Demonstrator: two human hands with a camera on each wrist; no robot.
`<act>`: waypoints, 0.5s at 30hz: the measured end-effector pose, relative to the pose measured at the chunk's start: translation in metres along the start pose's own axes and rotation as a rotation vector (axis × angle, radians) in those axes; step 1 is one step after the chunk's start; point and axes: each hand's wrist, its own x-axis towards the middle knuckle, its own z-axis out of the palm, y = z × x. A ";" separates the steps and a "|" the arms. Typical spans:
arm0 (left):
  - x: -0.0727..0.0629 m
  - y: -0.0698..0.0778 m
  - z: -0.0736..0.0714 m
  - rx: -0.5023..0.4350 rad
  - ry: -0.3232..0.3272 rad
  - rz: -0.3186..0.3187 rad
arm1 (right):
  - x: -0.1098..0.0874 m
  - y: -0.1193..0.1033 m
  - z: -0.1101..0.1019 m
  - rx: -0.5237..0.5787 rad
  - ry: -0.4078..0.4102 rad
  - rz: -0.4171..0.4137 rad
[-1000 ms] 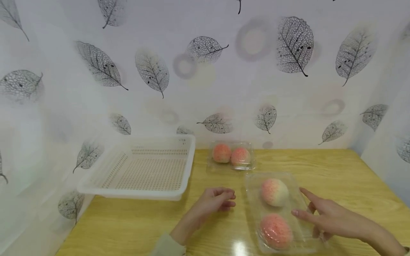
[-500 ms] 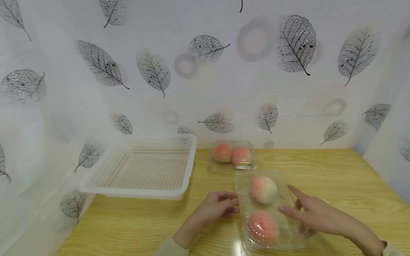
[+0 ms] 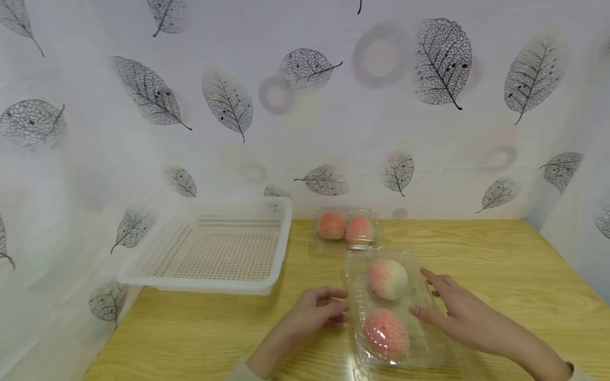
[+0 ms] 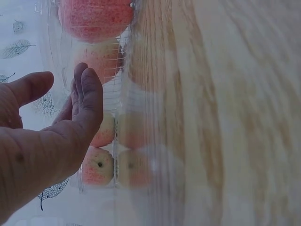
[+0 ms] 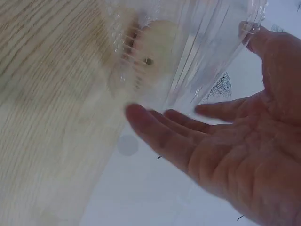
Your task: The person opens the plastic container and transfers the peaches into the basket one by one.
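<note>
A clear plastic clamshell box (image 3: 421,341) lies on the table before me, holding a pale pink-and-cream peach (image 3: 388,279) and a redder peach (image 3: 386,333). My left hand (image 3: 314,311) is at the box's left side, fingers loosely bent and holding nothing. In the left wrist view, the fingers of that hand (image 4: 70,127) reach toward the clear wall; contact is uncertain. My right hand (image 3: 469,320) lies along the right side, thumb over the lid's edge. The right wrist view shows this hand (image 5: 225,146) with fingers extended beside the clear wall and thumb touching the upper edge.
Behind stands a smaller-looking clear box (image 3: 378,238) with two peaches (image 3: 331,225). A white perforated plastic basket (image 3: 274,283) sits at the back left. The wooden table (image 3: 505,254) ends at a leaf-patterned sheet (image 3: 333,132).
The near box has shifted left, up to my left hand, with my right hand following it. The right fingers have straightened somewhat along the box's side. The back box and basket stay put.
</note>
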 end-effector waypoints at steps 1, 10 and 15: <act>-0.001 -0.001 0.000 -0.001 0.001 0.003 | -0.002 -0.001 0.001 -0.039 0.051 -0.038; -0.001 -0.002 0.001 0.014 -0.005 0.009 | -0.015 -0.012 0.015 -0.188 0.150 -0.321; 0.001 -0.001 0.004 0.033 -0.006 -0.005 | -0.015 -0.014 0.019 -0.219 0.124 -0.368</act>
